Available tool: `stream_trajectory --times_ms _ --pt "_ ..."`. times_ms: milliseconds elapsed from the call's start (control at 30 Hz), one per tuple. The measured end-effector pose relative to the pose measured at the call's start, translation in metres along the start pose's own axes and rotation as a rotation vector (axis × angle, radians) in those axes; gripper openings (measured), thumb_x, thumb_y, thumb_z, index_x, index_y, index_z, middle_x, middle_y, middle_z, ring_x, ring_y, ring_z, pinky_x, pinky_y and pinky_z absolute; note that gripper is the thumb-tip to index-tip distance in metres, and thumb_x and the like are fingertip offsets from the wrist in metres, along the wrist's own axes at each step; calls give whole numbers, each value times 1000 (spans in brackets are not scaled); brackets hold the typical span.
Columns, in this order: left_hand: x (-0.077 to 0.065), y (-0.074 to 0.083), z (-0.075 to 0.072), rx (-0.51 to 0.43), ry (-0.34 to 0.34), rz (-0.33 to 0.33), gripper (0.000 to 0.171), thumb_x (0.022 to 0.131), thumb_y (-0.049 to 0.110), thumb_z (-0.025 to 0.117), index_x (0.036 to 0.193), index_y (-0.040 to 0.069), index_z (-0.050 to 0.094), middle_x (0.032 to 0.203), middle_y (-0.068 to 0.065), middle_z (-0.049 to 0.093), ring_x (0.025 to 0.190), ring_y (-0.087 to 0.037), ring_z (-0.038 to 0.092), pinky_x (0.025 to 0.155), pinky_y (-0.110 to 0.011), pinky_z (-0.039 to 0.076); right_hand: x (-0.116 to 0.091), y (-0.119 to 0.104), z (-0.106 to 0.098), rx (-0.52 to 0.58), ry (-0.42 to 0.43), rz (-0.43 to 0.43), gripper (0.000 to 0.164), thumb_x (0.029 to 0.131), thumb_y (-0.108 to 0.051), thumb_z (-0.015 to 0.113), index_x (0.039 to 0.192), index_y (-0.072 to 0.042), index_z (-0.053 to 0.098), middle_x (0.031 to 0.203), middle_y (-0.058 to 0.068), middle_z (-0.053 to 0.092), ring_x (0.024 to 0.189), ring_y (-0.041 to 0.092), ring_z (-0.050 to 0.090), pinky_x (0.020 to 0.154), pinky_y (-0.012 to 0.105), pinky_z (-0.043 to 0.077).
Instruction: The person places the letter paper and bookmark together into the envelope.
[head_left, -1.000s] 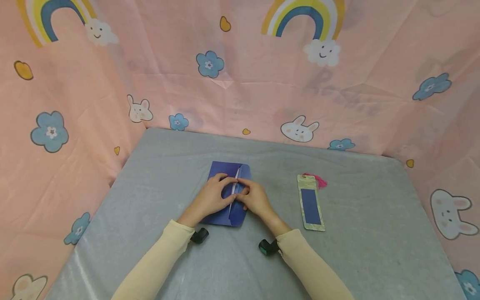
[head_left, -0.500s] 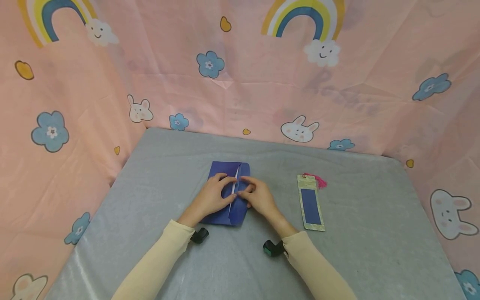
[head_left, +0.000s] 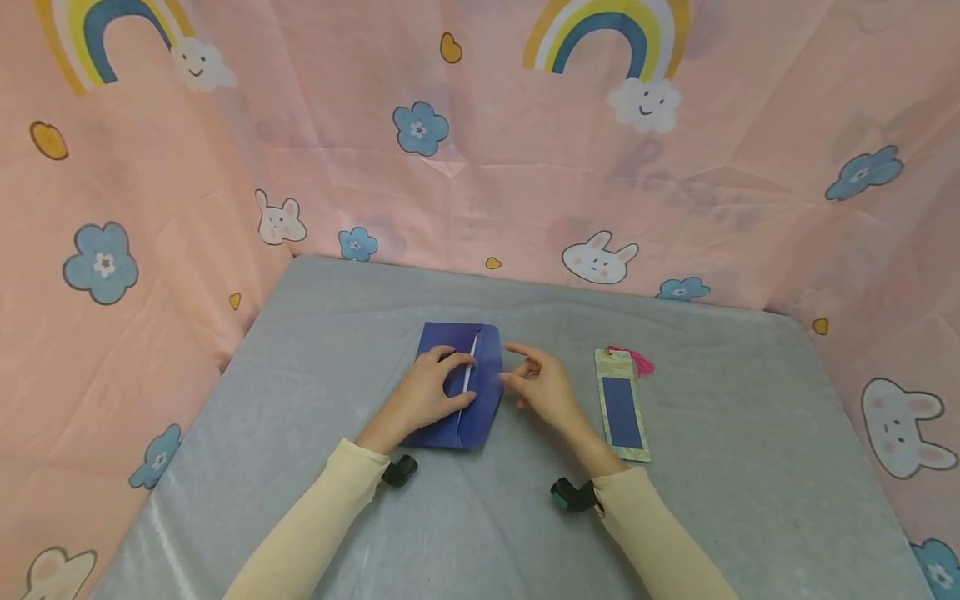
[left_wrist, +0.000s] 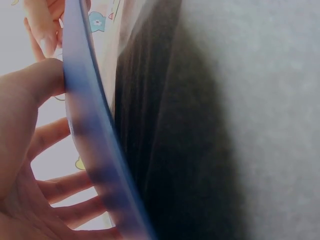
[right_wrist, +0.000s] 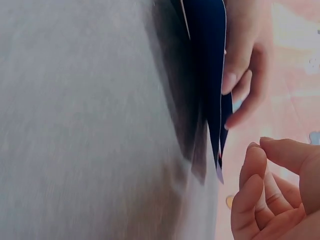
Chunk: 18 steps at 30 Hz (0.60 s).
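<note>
So, left fingers (head_left: 461, 360) on blue envelope (head_left: 484, 390).

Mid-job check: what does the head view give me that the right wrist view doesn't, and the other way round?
Only the head view: the bookmark with its pink tassel, lying to the right of the right hand; both cream sleeves; and the rainbow prints.

Only the right wrist view: a close, nearly edge-on look at the blue envelope, with a dark shadow on the gray tablecloth beside it.

Both: the envelope, the tablecloth, the pink drape, the right hand and the left hand.
</note>
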<state>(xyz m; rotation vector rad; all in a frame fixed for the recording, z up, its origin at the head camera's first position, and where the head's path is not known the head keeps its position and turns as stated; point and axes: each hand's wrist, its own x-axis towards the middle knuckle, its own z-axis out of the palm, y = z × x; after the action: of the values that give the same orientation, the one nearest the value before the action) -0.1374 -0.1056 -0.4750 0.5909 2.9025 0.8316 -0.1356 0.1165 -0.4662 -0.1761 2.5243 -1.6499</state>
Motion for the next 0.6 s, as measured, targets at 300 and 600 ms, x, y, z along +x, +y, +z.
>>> stream_trajectory --times_ms 300,600 --pt "-1 0 0 -1 4 10 52 87 40 73 135 26 60 145 -16 50 132 -38 51 107 -55 44 -8 5 -36 -39 -9 49 55 90 -18 72 141 -9 54 85 19 71 55 32 63 56 38 55" --pt "-1 0 1 -8 -1 6 52 87 40 73 135 25 60 145 -16 50 133 -38 50 108 -55 43 -22 14 -67 -67 19 47 53 91 -25 72 140 -11 56 89 22 71 58 32 64 59 32 56"
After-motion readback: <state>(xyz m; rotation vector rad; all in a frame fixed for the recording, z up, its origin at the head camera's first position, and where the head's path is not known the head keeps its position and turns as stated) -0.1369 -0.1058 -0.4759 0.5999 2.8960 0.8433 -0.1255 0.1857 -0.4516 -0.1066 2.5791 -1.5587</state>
